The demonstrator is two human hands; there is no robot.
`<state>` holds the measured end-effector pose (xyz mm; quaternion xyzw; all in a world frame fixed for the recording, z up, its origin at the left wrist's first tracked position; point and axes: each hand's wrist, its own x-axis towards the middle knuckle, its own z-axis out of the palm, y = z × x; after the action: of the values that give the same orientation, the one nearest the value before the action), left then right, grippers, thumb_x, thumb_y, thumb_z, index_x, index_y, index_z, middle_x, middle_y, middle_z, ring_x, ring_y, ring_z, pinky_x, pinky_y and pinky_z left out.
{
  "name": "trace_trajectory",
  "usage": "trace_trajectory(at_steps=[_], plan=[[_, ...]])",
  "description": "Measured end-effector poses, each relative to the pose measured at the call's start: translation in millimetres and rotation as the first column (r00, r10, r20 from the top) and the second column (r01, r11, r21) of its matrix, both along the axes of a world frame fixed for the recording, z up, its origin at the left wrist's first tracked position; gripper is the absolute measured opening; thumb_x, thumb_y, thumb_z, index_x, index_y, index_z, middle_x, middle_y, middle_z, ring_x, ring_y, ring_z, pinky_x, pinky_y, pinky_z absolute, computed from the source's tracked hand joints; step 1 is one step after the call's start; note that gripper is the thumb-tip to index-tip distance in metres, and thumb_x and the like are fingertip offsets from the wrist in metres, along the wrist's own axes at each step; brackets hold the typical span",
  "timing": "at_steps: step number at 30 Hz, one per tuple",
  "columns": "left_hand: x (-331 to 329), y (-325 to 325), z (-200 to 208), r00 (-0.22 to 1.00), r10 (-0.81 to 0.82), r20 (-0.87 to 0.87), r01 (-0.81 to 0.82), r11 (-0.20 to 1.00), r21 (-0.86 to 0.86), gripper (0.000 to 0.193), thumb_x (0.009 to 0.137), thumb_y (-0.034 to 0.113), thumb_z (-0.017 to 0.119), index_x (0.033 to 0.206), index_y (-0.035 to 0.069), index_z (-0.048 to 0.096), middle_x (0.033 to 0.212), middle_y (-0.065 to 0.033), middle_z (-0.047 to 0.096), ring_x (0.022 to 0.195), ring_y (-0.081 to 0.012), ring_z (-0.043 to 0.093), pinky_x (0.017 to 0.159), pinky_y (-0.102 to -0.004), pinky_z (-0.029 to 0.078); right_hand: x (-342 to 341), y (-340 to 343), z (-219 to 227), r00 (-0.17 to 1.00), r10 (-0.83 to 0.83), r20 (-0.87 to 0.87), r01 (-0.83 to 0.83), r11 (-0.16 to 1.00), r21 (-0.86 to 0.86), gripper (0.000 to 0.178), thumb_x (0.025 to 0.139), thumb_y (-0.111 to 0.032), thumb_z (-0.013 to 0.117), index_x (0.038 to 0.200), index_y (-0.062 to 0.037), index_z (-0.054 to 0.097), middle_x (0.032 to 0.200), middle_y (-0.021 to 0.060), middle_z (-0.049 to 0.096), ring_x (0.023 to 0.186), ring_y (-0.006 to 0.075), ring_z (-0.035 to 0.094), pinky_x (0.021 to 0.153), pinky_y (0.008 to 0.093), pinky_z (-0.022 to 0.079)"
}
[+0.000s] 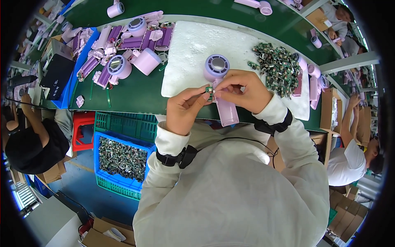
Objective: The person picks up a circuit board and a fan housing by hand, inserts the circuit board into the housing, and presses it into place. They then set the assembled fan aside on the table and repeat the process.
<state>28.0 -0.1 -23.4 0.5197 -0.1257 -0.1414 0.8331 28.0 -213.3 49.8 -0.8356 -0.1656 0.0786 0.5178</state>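
The thumb and forefinger of the left hand [186, 108] grip a small green circuit board [209, 93] over the near edge of the white sheet [197, 41] on the bench [135, 99]. The fingers of the right hand [243, 91] are drawn together at the board's right side, by a tiny white bit; whether they pinch that or the board itself I cannot tell.

Just beneath the hands lies a pink handheld fan [227, 112], its round head toward the sheet's far edge and its handle reaching the bench's near edge; the right hand hides its neck. A loose heap of circuit boards [279, 68] covers the sheet's right part.

At the bench's left end, a blue tray [66, 96] holds pink parts, many blurred together; more pink and purple housings [131, 45] crowd between it and the sheet's left edge. An open cardboard box [329, 109] stands by the bench's right end, its contents hard to make out.

On the floor below the bench's near edge, a blue crate [97, 154] full of small boards sits on a green crate [113, 186], mostly covered by it. Lower left, a cardboard box [98, 236] holding something white is cut off by the frame.
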Motion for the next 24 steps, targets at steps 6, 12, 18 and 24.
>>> trace_trajectory(at_steps=[6, 12, 18, 24], plan=[[-6.6, -7.0, -0.5, 0.977, 0.114, 0.181, -0.133, 0.986, 0.100, 0.026, 0.095, -0.005, 0.064, 0.120, -0.002, 0.069, 0.104, -0.0111, 0.071, 0.094, -0.0155, 0.069, 0.083, -0.0274, 0.057, -2.5, 10.3, 7.3, 0.962, -0.001, 0.273, 0.069, 0.968, -0.241, 0.014, 0.079, -0.005, 0.075, 0.093, -0.0020, 0.071, 0.083, 0.0066, 0.061, 0.065, 0.0150, 0.055, 0.058, 0.0275, 0.045], [-12.4, -6.3, 2.2, 0.897, 0.176, 0.404, -0.329, 0.878, 0.348, 0.028, 0.091, -0.005, 0.068, 0.119, 0.001, 0.072, 0.100, -0.0124, 0.071, 0.088, -0.0173, 0.069, 0.078, -0.0280, 0.054, 0.5, 9.8, 5.6, 0.942, 0.059, 0.330, 0.033, 0.963, -0.266, 0.013, 0.080, -0.005, 0.074, 0.091, -0.0012, 0.069, 0.081, 0.0074, 0.059, 0.066, 0.0186, 0.059, 0.060, 0.0298, 0.049], [-12.8, -13.6, 10.7, 0.802, 0.176, 0.571, -0.458, 0.795, 0.398, 0.030, 0.089, -0.007, 0.069, 0.118, 0.001, 0.072, 0.101, -0.0147, 0.070, 0.088, -0.0248, 0.069, 0.078, -0.0306, 0.054, -6.5, 12.4, 1.2, 0.954, -0.033, 0.298, 0.102, 0.971, -0.217, 0.012, 0.081, -0.007, 0.074, 0.090, -0.0027, 0.069, 0.079, 0.0075, 0.059, 0.066, 0.0197, 0.060, 0.059, 0.0300, 0.049], [-24.9, -24.0, -0.5, 0.608, 0.218, 0.764, -0.691, 0.620, 0.373, 0.030, 0.089, -0.009, 0.066, 0.117, -0.003, 0.071, 0.108, -0.0173, 0.069, 0.097, -0.0307, 0.068, 0.081, -0.0355, 0.055, -11.8, 37.3, -17.2, 0.883, -0.220, 0.414, 0.267, 0.962, -0.057, 0.012, 0.078, -0.011, 0.074, 0.083, -0.0046, 0.065, 0.076, 0.0070, 0.058, 0.065, 0.0232, 0.059, 0.058, 0.0331, 0.048]])
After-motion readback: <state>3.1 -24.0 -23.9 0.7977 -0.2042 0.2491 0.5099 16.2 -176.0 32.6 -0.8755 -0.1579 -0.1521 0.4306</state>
